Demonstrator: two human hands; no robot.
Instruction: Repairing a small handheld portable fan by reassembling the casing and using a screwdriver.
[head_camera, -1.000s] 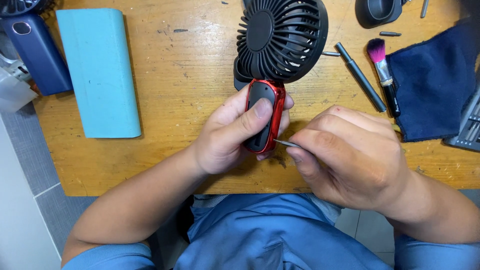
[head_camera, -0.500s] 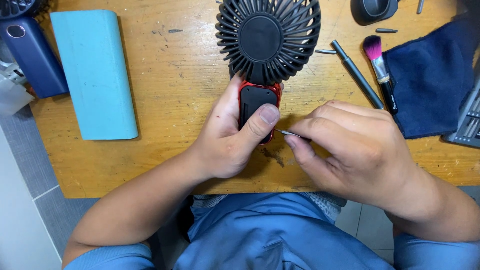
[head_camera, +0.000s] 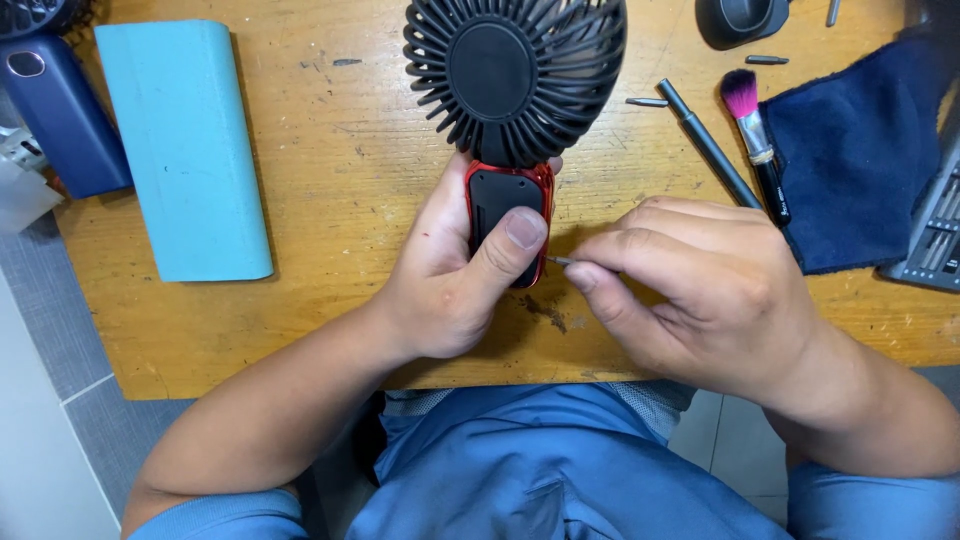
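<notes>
My left hand (head_camera: 455, 285) grips the red-and-black handle (head_camera: 505, 205) of a small hand-held fan, thumb pressed on its black face. The fan's black round grille head (head_camera: 515, 75) lies flat on the wooden table (head_camera: 350, 180), pointing away from me. My right hand (head_camera: 700, 290) pinches a thin metal tool (head_camera: 560, 262), whose tip points at the lower right side of the handle. Most of the tool is hidden inside my fingers.
A light blue block (head_camera: 185, 150) and a dark blue case (head_camera: 60, 115) lie at the left. To the right are a black screwdriver shaft (head_camera: 710, 145), a pink-tipped brush (head_camera: 755, 140), a dark blue cloth (head_camera: 860, 150), loose bits (head_camera: 648, 101) and a bit tray (head_camera: 935, 225).
The fan has been turned so its head lies flatter and further up the table. My right hand with the thin tool has shifted slightly right and up along the handle's side.
</notes>
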